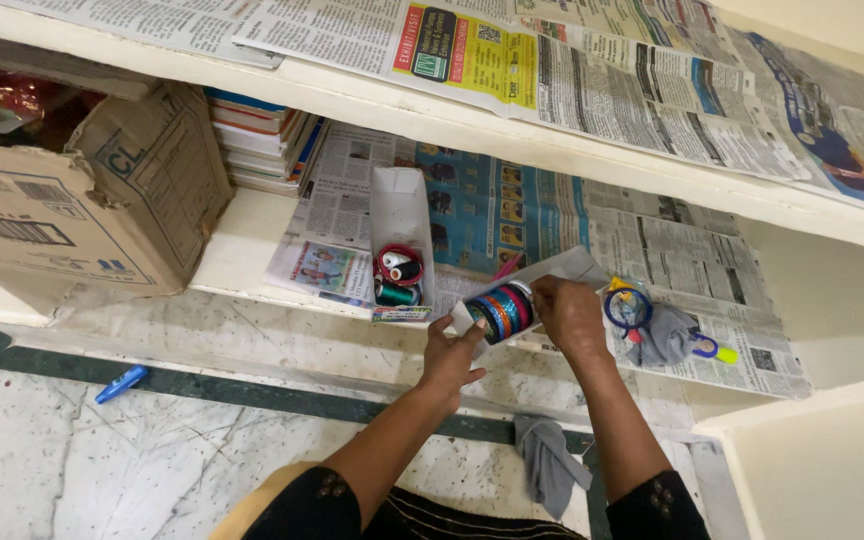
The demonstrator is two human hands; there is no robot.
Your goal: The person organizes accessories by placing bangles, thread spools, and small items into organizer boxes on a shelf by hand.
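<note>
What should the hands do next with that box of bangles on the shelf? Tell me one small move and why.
Probably slide the white box fully onto the newspaper-lined shelf, beside the other white box holding thread spools. The stack of bangles sits at its open end, right at the shelf's front edge, with the left hand under that end and the right hand on its side.

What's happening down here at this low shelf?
A person is reaching into a low shelf lined with newspaper. Both hands are on a long white box holding a stack of colourful bangles: the left hand props its near end, the right hand has its fingers at the bangles. Beside it stands a second white box with thread spools. A cardboard carton and stacked books sit further left, and a grey cloth lies on the floor.
</note>
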